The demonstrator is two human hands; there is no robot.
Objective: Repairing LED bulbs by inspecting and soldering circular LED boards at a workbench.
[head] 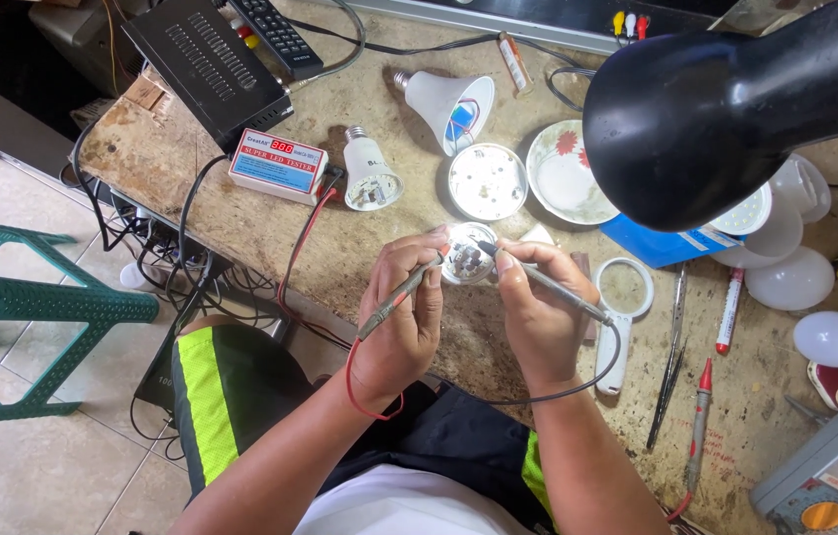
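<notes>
My left hand grips a thin test probe with a red lead. My right hand grips a second probe with a black lead. Both tips touch a small round LED board held between the two hands above the worn workbench. The red lead runs back to a small white tester box with a red digital display at the bench's left.
A black lamp shade overhangs the right. Bulb housings, a round LED disc, a flowered plate, white diffuser domes, a magnifier, tweezers, a multimeter, a black set-top box lie around. A green chair stands left.
</notes>
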